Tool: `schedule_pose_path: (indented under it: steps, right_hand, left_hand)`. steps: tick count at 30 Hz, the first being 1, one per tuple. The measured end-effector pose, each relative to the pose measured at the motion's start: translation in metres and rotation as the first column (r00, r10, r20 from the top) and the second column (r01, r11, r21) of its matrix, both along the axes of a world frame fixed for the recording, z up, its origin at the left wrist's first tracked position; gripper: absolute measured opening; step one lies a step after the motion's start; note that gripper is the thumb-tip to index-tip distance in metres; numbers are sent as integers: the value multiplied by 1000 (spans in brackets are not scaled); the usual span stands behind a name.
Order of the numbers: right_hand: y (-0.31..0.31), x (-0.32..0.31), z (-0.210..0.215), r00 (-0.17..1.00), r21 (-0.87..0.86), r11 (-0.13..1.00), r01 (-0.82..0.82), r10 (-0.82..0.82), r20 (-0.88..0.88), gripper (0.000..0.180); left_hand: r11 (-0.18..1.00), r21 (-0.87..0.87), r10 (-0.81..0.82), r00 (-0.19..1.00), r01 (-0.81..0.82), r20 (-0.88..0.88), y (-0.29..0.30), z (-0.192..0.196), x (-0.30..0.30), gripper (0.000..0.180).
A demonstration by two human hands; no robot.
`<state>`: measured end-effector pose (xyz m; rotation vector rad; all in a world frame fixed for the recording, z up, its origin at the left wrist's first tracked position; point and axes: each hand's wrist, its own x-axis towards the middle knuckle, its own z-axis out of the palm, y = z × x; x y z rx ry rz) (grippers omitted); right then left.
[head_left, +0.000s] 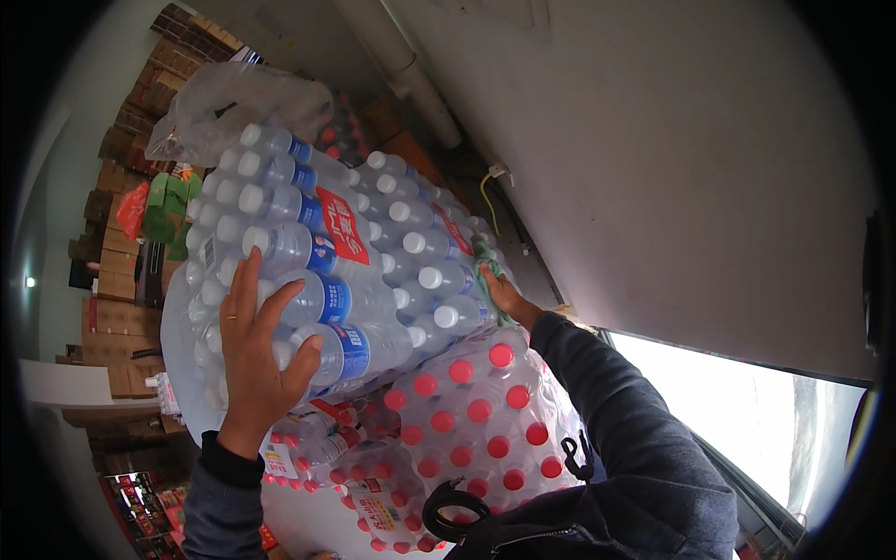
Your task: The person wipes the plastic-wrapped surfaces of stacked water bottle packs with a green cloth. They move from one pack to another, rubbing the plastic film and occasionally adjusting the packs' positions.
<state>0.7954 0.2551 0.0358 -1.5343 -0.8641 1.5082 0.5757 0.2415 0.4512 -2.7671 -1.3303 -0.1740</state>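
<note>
A shrink-wrapped pack of white-capped water bottles (pixel 327 252) with blue labels lies on top of a tall stack. My left hand (pixel 259 350) is spread flat against its near side, fingers apart, a ring on one finger. My right hand (pixel 499 291) reaches round the pack's far right side and presses a green cloth (pixel 485 261) against it; the fingers are partly hidden. Below are packs of red-capped bottles (pixel 467 411). Both arms wear dark grey sleeves.
A loose clear plastic bag (pixel 224 103) lies on top of the stack. Stacked brown cardboard boxes (pixel 121 308) fill the left. A white ceiling with a pipe (pixel 401 65) is close overhead. A bright opening (pixel 728 411) is at the lower right.
</note>
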Motion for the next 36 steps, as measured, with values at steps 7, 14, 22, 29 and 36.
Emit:
schedule_pose_path:
  steps: [7, 14, 22, 29, 36]
  right_hand:
    - [8, -3, -44, 999, -121, 992, -16, 22, 47, 99]
    - [9, 3, -58, 997, -167, 984, -58, 65, 35, 104]
    - [-4, -2, -85, 983, -145, 989, 8, 19, 181, 96]
    - [-16, 0, -123, 950, -211, 978, -4, 70, 303, 83]
    - [-7, 7, -119, 916, -247, 918, 310, -220, 335, 70]
  left_hand:
    - [1000, 3, 6, 1000, -6, 4, -1, 0, 0, 47]
    - [1000, -1, 9, 1000, -9, 13, 0, 0, 0, 48]
    - [1000, -2, 23, 1000, -23, 4, 0, 0, 0, 48]
    - [1000, -16, 27, 999, -26, 22, -1, 1, 1, 48]
    - [1000, -19, 10, 999, -9, 53, -1, 2, 1, 46]
